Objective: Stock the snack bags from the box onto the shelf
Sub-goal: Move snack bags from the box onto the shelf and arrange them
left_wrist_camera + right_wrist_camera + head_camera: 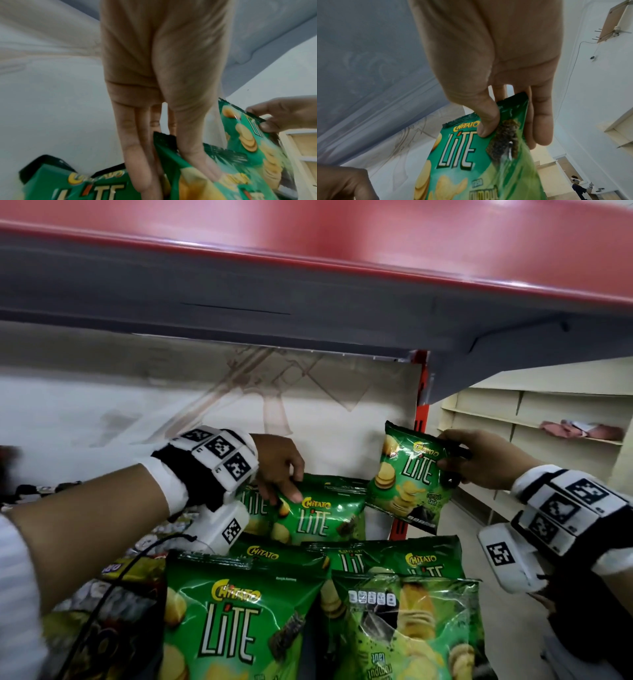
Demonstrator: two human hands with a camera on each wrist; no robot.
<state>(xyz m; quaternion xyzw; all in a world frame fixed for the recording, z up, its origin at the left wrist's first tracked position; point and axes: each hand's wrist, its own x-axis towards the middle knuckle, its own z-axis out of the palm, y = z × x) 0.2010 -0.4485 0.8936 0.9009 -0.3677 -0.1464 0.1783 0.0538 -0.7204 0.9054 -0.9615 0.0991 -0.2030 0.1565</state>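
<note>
Several green Chitato Lite snack bags stand in rows on the shelf. My right hand (455,457) pinches the top corner of one green bag (407,477) and holds it in the air at the shelf's right end; the right wrist view shows the thumb (486,121) on the front of that held bag (471,169) and fingers behind it. My left hand (284,474) grips the top of a back-row bag (315,515), thumb in front and fingers behind. In the left wrist view the left hand (171,155) pinches this back-row bag (197,182).
A red-edged grey upper shelf (308,285) hangs low overhead. A red upright post (423,392) bounds the bay on the right. Other snack packs (130,573) lie to the left. Cream shelving (534,419) stands beyond on the right. More green bags (239,628) fill the front row.
</note>
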